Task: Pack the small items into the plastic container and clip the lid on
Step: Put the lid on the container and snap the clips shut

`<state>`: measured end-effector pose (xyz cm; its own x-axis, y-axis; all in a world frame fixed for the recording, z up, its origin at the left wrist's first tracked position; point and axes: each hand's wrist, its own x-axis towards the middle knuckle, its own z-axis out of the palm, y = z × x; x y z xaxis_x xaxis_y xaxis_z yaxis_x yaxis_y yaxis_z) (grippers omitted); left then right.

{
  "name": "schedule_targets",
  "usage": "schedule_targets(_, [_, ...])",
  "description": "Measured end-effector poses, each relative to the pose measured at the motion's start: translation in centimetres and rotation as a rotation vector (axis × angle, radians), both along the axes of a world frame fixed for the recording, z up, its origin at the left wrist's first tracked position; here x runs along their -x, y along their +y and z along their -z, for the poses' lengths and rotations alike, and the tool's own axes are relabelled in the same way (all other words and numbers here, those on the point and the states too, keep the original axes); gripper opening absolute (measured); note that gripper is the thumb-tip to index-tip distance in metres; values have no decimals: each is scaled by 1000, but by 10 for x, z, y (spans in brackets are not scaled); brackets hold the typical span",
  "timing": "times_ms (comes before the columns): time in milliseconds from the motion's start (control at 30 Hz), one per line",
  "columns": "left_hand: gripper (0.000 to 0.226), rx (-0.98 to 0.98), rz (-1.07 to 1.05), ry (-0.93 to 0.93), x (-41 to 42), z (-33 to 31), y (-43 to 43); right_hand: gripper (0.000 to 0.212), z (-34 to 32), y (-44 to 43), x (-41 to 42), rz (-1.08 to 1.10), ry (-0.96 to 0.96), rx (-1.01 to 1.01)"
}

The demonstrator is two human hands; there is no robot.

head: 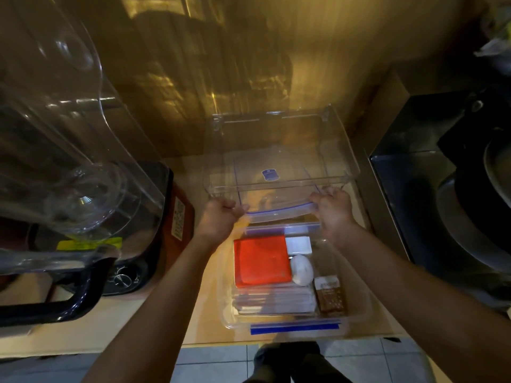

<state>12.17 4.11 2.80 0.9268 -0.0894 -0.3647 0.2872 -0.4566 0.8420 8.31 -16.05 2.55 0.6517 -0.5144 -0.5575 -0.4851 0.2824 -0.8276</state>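
A clear plastic container [224,305] with blue clips sits on the counter in front of me. Inside lie an orange-red flat packet [261,261], a small white block [298,245], a white oval item [302,270], a brown box [330,297] and a stack of clear sleeves [273,301]. I hold the clear lid [276,210], edged with a blue seal, tilted above the container's far end. My left hand [221,219] grips its left near corner and my right hand [333,208] grips its right near corner.
A larger clear bin [343,150] stands behind the lid against the wall. A blender with a clear jug [55,167] and black handle fills the left. A dark appliance [442,189] stands at the right. Tiled floor shows below the counter edge.
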Motion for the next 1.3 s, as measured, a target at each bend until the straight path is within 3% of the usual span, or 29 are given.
schedule_targets(100, [29, 55, 6, 2, 18, -10, 0, 30, -8, -4, 10, 106, -96, -154])
schedule_targets(200, [23, 96, 36, 40, 40, -15, -1, 17, -16, -13, 25, 110, -102, -68])
schedule_targets(267, [17, 204, 4, 114, 52, -17, 1, 22, -21, -21, 38, 123, -119, 5])
schedule_targets(333, [15, 277, -60, 167, 57, -16, 5, 22, -25, -29, 51, 161, -178, -18])
schedule_targets(433, [13, 297, -197, 186, 55, -11, 14, 6, -31, -41, 68, 184, -234, -108])
schedule_targets(633, [40, 431, -377, 277, 48, -3, 23, 32, -36, -72, 96, 151, -309, -223])
schedule_targets(867, [43, 505, -6, 306, 66, -24, 19, 40, -30, -83, 104, -127, -279, -377])
schedule_targets(967, [53, 436, -90, 202, 79, -25, 22, 43, -32, -79, 100, -187, -240, -306])
schedule_targets(1033, [47, 411, -209, 109, 87, -21, 27, 48, -29, -75, 100, -251, -239, -242])
schedule_targets(1133, [42, 402, -382, 27, 99, -8, 33, 75, -18, -62, 106, -403, -240, -182])
schedule_targets(1200, [44, 366, -384, 3, 106, -1, 33, 83, -8, -55, 110, -417, -241, -143])
schedule_targets(1300, [49, 387, -330, 20, 111, 9, 35, 75, 8, -48, 114, -437, -248, -108])
